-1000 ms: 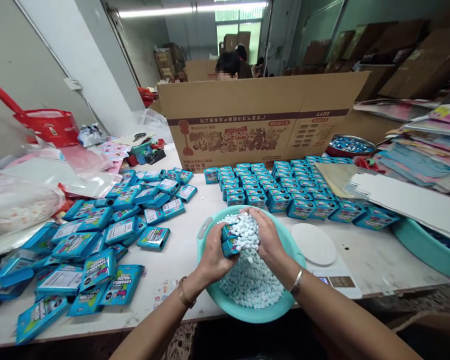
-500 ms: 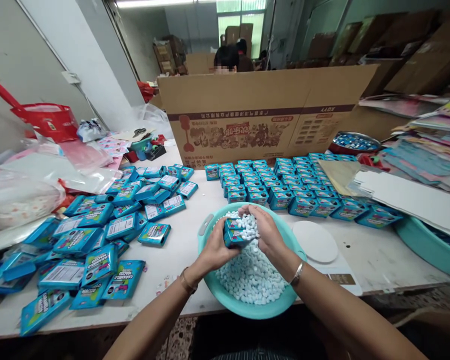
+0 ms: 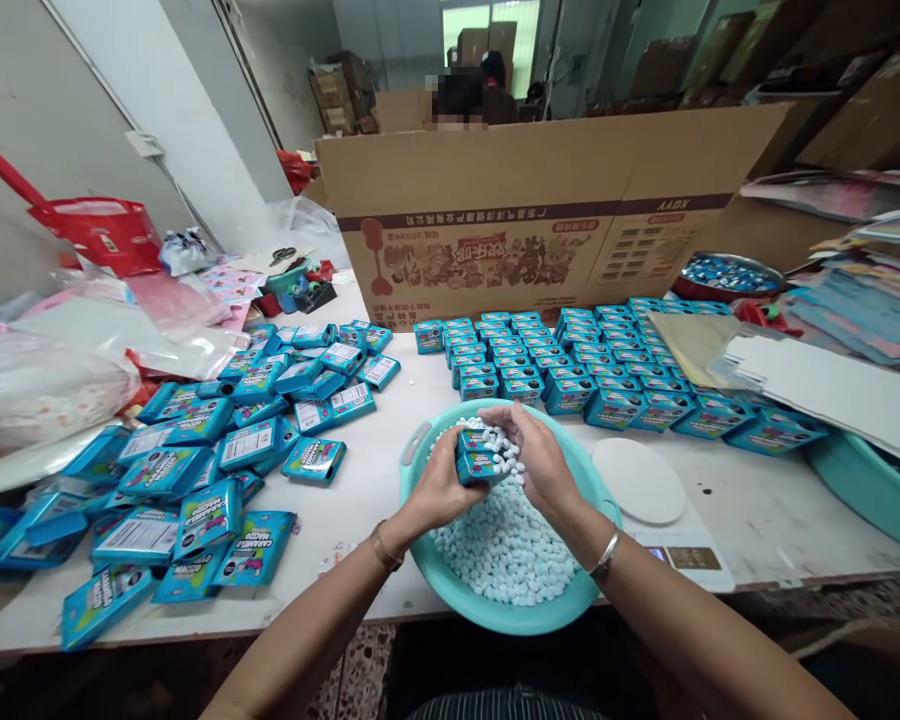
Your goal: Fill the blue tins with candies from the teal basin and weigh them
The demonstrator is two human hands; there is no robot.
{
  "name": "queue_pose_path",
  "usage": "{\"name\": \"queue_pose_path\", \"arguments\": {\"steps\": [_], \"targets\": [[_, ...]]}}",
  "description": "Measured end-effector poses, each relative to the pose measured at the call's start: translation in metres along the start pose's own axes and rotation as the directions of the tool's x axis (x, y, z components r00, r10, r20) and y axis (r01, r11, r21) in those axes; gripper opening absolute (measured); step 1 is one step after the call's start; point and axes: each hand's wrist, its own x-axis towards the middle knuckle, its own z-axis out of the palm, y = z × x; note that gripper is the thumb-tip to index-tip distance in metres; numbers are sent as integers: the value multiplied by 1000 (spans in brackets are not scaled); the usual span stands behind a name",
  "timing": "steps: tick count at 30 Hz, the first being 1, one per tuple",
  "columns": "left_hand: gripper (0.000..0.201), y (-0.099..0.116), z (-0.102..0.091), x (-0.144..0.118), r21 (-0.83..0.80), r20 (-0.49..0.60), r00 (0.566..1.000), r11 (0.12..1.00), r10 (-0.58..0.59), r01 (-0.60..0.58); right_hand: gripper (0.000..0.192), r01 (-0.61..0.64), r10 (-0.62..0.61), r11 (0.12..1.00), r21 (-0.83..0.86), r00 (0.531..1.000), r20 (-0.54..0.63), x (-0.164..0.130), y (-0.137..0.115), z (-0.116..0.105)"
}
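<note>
just now, left grip [image 3: 439, 488] clamped around small blue box [image 3: 477, 467], right grip [image 3: 541, 460] cupping candies [image 3: 506, 447] beside it. likely to spill outside basin [image 3: 420, 470] below if overfilled or tipped.

A small blue box [image 3: 477, 463] sits open, heaped with pale blue candies [image 3: 499, 450]. It is held above a teal basin [image 3: 427, 560] holding many more of them.

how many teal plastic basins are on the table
2. One basin sits at the near table edge under both hands, filled with pale blue candies. A second basin is at the right edge, partly under white sheets. Clutter may hide others.
</note>
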Motion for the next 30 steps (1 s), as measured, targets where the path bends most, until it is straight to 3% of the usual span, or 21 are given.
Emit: {"name": "queue_pose_path", "arguments": {"steps": [10, 15, 20, 23, 26, 30], "targets": [[74, -2, 4, -1, -89, -5, 998, 994, 57, -57, 48, 23, -25, 999, 34, 999, 46, -10, -12, 0], [77, -8, -8, -14, -346, 18, 997, 936, 79, -68, 38, 39, -39, 993, 108, 999, 2, -12, -21, -19], [90, -9, -15, -25, -603, 32, 999, 797, -26, 40, 35, -13, 17, 997, 75, 999, -51, -11, -9, -39], [97, -11, -12, -25, -606, 43, 997, 791, -68, 80, 33, -44, 47, 996, 81, 998, -40, -12, -5, -43], [95, -10, -10, -24, -562, 101, 994, 822, -37, 88, 32, -48, 53, 996, 74, 996, -67, -14, -6, -44], [77, -3, -19, -22, -330, 143, 985, 943, 96, -44, 35, -61, 61, 998, 6, 997, -51, -13, -5, -53]]}}
